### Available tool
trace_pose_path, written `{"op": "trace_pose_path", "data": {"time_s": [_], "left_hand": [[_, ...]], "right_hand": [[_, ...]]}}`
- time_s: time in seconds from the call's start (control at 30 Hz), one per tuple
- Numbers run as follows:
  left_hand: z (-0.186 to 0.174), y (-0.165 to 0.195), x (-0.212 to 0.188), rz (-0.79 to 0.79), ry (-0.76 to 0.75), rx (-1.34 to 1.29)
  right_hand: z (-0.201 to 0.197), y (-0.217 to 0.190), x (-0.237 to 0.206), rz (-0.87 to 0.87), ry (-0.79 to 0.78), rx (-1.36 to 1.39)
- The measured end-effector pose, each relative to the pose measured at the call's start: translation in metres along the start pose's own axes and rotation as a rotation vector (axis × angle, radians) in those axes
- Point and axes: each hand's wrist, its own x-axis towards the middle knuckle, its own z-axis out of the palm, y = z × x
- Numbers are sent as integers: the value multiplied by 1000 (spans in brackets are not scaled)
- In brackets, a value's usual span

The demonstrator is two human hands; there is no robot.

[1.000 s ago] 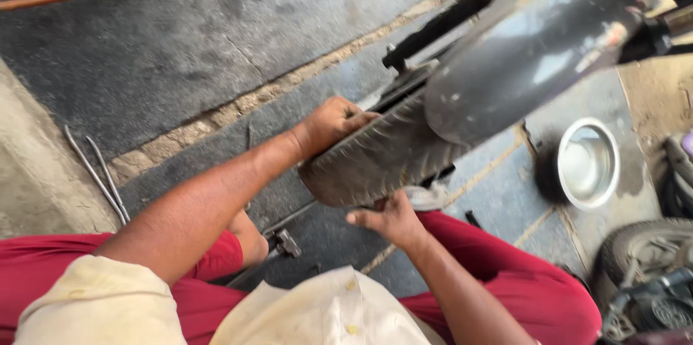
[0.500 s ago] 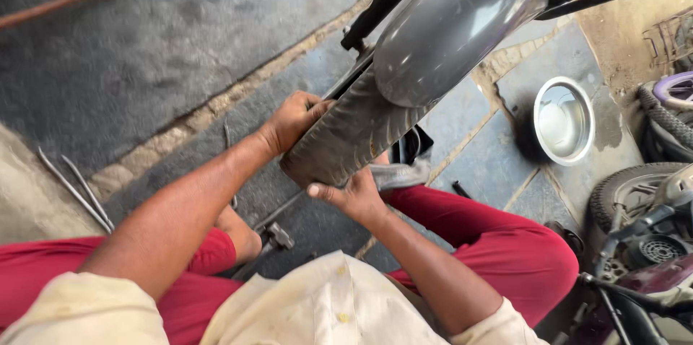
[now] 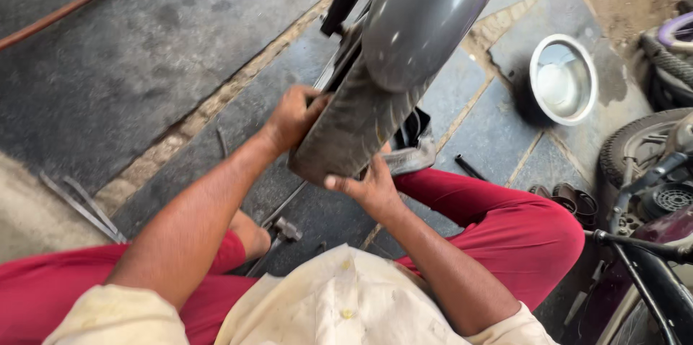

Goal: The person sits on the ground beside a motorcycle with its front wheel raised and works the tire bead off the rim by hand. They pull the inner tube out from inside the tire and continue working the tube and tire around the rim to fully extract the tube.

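Observation:
A dusty motorcycle tyre (image 3: pixel 354 125) sits under a grey mudguard (image 3: pixel 426 20), right in front of me. My left hand (image 3: pixel 292 118) grips the tyre's left side near the rim. My right hand (image 3: pixel 368 186) presses on the tyre's lower right edge, thumb on the tread. I squat with red trousers on both sides of the wheel.
A steel bowl (image 3: pixel 563 78) stands on the stone floor at the right. A hammer (image 3: pixel 278 233) lies by my left knee, metal rods (image 3: pixel 83 204) at the left. Another two-wheeler (image 3: pixel 650 193) and a spare tyre crowd the right edge. A small dark tool (image 3: pixel 469 167) lies near my right knee.
The view has shifted, so the wheel now sits higher and closer. Both hands stay on the tyre, the right one sliding along its lower edge.

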Motion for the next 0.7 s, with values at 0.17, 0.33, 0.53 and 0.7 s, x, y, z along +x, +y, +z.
{"op": "trace_pose_path", "data": {"time_s": [0.17, 0.33, 0.53, 0.7], "left_hand": [[15, -33, -5, 243, 14, 166], [8, -2, -2, -34, -51, -122], [-16, 56, -3, -218, -21, -215], [-23, 72, -5, -243, 78, -153]], "right_hand": [[-6, 5, -5, 3, -1, 96], [-16, 7, -4, 40, -31, 89], [-14, 11, 13, -94, -169, -101], [-4, -2, 19, -25, -140, -144]]}}
